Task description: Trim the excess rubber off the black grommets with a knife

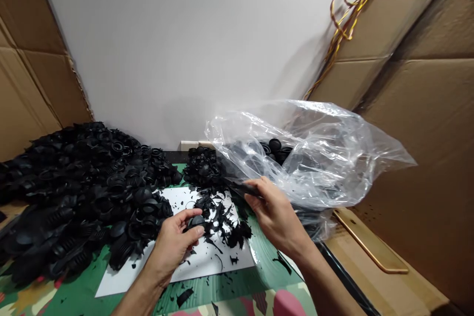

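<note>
Desk (pixel 259 281) surface nearest the camera: green patterned covering, strewn with black offcuts. On it lies a white sheet (pixel 207 261) carrying a scatter of black trimmings (pixel 222 222).

Left hand (pixel 174 244) over the sheet, fingers (pixel 194 232) pinching a small black rubber part (pixel 197 220) between thumb and forefinger. Right hand (pixel 276 215) just beside, fingers curled shut round a dark slender tool (pixel 240 187) (blade or scissors, cannot tell which), its tip pointing left above the trimmings and apart from the part.

Left of the sheet: large heap of black ribbed rubber parts (pixel 81 192), spreading to the frame edge. Beyond the sheet, a smaller cluster (pixel 202 165) against the white wall (pixel 185 49). Right of it, a clear plastic bag (pixel 307 158), open and crumpled, with a few black parts visible inside.

Judgement on progress: the trimmings suggest a fair number of parts have been cut; the left heap is much larger than the bag's contents, so most of the work appears to remain (which pile is finished is not certain).

Cardboard boxes (pixel 425 108) flank both sides; a yellow-red twisted cable (pixel 351 10) hangs at upper right.
</note>
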`<act>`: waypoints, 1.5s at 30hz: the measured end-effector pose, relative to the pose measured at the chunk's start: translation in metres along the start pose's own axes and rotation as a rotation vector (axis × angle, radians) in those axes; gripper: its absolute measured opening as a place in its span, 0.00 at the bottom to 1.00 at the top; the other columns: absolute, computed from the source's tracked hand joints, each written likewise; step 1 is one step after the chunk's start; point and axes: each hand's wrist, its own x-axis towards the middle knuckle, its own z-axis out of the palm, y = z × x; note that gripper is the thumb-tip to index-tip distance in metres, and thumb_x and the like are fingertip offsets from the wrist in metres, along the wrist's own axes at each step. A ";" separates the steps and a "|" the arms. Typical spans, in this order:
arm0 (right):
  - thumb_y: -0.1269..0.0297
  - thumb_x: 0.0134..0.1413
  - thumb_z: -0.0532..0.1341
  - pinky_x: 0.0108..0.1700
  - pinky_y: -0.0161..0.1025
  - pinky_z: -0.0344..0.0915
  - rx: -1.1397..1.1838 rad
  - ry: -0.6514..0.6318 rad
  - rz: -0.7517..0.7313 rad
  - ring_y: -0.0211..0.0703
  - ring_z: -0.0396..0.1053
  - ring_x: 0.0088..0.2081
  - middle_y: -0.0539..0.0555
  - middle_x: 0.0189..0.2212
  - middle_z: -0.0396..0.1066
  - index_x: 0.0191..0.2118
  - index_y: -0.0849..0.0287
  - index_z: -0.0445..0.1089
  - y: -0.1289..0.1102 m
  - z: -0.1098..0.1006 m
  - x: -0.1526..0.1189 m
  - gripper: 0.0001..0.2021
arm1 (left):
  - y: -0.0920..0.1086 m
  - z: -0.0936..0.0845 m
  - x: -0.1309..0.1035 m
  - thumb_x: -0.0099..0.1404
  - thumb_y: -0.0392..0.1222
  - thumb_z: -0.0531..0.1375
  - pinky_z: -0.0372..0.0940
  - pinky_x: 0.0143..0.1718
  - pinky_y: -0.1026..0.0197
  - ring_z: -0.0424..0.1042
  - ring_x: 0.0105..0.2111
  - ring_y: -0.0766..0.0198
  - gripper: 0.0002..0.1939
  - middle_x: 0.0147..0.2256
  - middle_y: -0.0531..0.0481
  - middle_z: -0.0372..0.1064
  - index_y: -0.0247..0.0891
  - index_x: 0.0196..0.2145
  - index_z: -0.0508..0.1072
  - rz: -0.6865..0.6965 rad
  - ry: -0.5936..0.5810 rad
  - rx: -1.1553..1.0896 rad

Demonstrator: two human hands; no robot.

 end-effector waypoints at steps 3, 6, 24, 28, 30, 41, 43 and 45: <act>0.56 0.60 0.52 0.37 0.40 0.62 0.300 0.081 0.002 0.44 0.64 0.36 0.54 0.32 0.64 0.34 0.57 0.72 -0.001 0.006 0.001 0.15 | 0.001 0.000 -0.002 0.44 0.38 0.68 0.56 0.18 0.67 0.63 0.18 0.70 0.18 0.24 0.53 0.69 0.34 0.36 0.76 -0.006 -0.026 -0.051; 0.49 0.57 0.56 0.35 0.38 0.63 0.511 0.093 0.056 0.42 0.64 0.33 0.53 0.30 0.63 0.30 0.58 0.74 -0.003 0.026 -0.001 0.19 | 0.003 0.000 -0.004 0.44 0.37 0.68 0.57 0.19 0.68 0.64 0.18 0.71 0.19 0.23 0.52 0.69 0.33 0.37 0.75 -0.030 -0.082 -0.076; 0.55 0.44 0.68 0.21 0.30 0.61 1.122 -0.053 0.379 0.35 0.68 0.19 0.48 0.18 0.69 0.32 0.60 0.71 -0.004 0.077 -0.020 0.14 | 0.009 -0.001 -0.007 0.45 0.39 0.70 0.59 0.16 0.70 0.66 0.18 0.70 0.19 0.20 0.52 0.70 0.31 0.37 0.76 -0.064 -0.138 -0.219; 0.58 0.44 0.69 0.22 0.33 0.64 1.067 -0.009 0.330 0.39 0.71 0.21 0.50 0.22 0.71 0.34 0.60 0.71 0.002 0.079 -0.022 0.13 | 0.010 -0.001 -0.008 0.45 0.39 0.70 0.60 0.15 0.70 0.66 0.18 0.70 0.19 0.20 0.52 0.70 0.31 0.37 0.76 -0.069 -0.144 -0.230; 0.56 0.44 0.68 0.22 0.34 0.65 1.044 0.087 0.311 0.40 0.71 0.20 0.50 0.21 0.72 0.33 0.60 0.72 0.004 0.083 -0.023 0.13 | 0.010 -0.001 -0.008 0.45 0.38 0.70 0.60 0.15 0.70 0.66 0.18 0.70 0.19 0.21 0.52 0.70 0.31 0.36 0.76 -0.064 -0.148 -0.234; 0.54 0.41 0.69 0.19 0.32 0.60 1.079 0.066 0.383 0.37 0.66 0.17 0.49 0.17 0.68 0.27 0.61 0.71 -0.007 0.082 -0.021 0.15 | 0.009 0.000 -0.009 0.44 0.38 0.70 0.61 0.16 0.70 0.67 0.17 0.70 0.19 0.21 0.50 0.72 0.32 0.36 0.77 -0.074 -0.191 -0.284; 0.55 0.42 0.68 0.19 0.33 0.60 1.079 0.071 0.323 0.36 0.67 0.17 0.50 0.22 0.70 0.26 0.61 0.71 -0.007 0.083 -0.022 0.13 | 0.008 -0.001 -0.010 0.44 0.38 0.70 0.60 0.15 0.71 0.66 0.16 0.71 0.20 0.21 0.50 0.72 0.32 0.37 0.77 -0.099 -0.190 -0.310; 0.57 0.46 0.67 0.18 0.33 0.61 1.048 0.100 0.209 0.35 0.66 0.17 0.51 0.26 0.70 0.26 0.60 0.71 -0.008 0.085 -0.024 0.11 | 0.008 -0.001 -0.010 0.43 0.39 0.71 0.59 0.14 0.71 0.65 0.15 0.71 0.21 0.19 0.50 0.71 0.32 0.36 0.77 -0.125 -0.189 -0.331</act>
